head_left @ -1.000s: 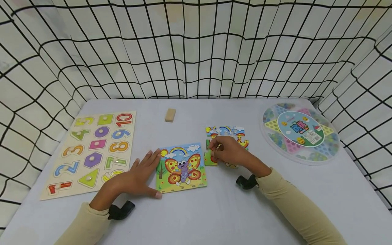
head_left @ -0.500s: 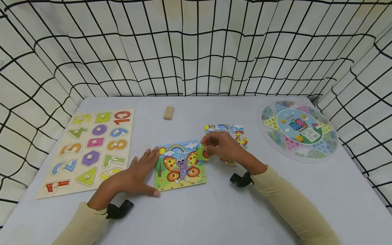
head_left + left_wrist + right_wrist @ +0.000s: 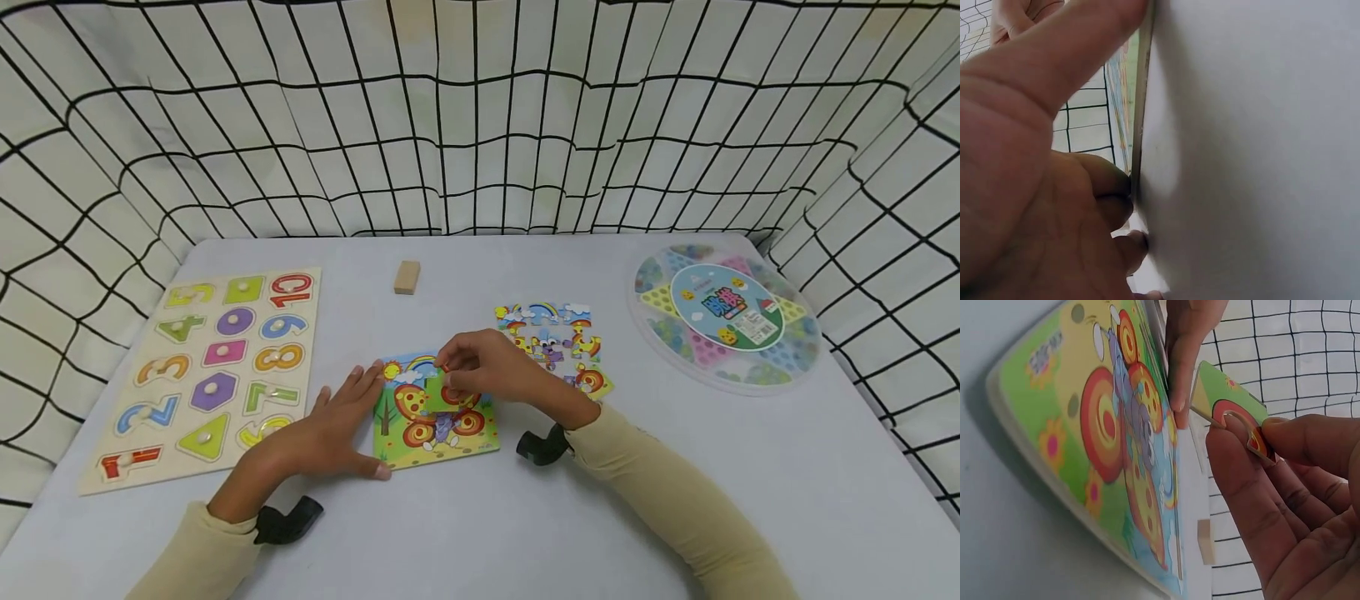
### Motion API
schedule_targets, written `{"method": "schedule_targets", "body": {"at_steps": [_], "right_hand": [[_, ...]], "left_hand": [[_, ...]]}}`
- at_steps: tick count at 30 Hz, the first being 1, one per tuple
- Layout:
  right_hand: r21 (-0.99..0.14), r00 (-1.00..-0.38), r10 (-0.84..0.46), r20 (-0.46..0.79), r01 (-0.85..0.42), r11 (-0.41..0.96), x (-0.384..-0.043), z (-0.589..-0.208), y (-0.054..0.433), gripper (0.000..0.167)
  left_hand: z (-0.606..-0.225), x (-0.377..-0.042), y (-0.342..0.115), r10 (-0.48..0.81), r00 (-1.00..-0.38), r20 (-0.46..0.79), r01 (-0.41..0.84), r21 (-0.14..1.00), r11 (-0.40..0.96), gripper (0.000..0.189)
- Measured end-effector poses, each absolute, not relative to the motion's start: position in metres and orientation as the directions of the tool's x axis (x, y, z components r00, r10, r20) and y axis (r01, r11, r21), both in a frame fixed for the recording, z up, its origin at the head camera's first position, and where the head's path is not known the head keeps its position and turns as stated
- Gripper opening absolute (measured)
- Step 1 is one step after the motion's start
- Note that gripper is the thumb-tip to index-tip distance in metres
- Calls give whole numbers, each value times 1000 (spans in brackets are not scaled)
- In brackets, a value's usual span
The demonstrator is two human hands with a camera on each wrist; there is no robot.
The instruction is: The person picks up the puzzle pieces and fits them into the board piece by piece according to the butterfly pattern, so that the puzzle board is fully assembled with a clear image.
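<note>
The butterfly puzzle board lies on the white tabletop with its printed butterfly facing up. My left hand rests at the board's left edge, fingers spread and thumb by the lower corner. Between thumb and fingers, my right hand pinches a green and red jigsaw piece with part of a wing on it. In the head view this piece hovers over the board and covers part of the picture. Other jigsaw pieces lie grouped to the right, showing matching parts of the butterfly scene.
On the left lies a wooden number-and-shape peg board. A small wooden block sits toward the back. At the right is a round clear case of coloured beads. Black netting over white cloth encloses the back and sides.
My right hand has picked up the green and red jigsaw piece from the right-hand group and carried it left over the board. My left hand stays at the board's edge.
</note>
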State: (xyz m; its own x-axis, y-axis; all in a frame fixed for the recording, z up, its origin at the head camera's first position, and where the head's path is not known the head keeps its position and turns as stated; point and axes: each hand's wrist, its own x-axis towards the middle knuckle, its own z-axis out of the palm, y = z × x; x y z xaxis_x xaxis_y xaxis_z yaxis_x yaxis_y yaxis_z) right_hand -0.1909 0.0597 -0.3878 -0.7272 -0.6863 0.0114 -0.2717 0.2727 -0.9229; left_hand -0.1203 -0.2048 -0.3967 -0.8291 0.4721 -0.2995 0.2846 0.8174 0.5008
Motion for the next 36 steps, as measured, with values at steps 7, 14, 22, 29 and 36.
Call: {"method": "schedule_targets", "body": {"at_steps": [7, 14, 22, 29, 36], "right_hand": [[-910, -704, -709, -44, -265, 319, -186, -393, 40, 14], [-944, -663, -741, -110, -163, 287, -182, -400, 23, 15], [-920, -669, -729, -147, -177, 348, -173, -406, 5, 14], [-793, -685, -723, -88, -391, 467, -168, -403, 1, 13], [-723, -666, -739, -107, -458, 517, -167, -403, -3, 15]], "left_hand": [[-397, -120, -205, 485, -820, -305, 307, 481, 821, 123], [-396, -120, -205, 500, -809, -308, 308, 503, 808, 123], [-398, -119, -208, 502, -805, -316, 307, 502, 809, 123], [-396, -118, -209, 513, -802, -306, 309, 523, 794, 122], [-396, -119, -208, 514, -804, -298, 314, 522, 793, 122]]}}
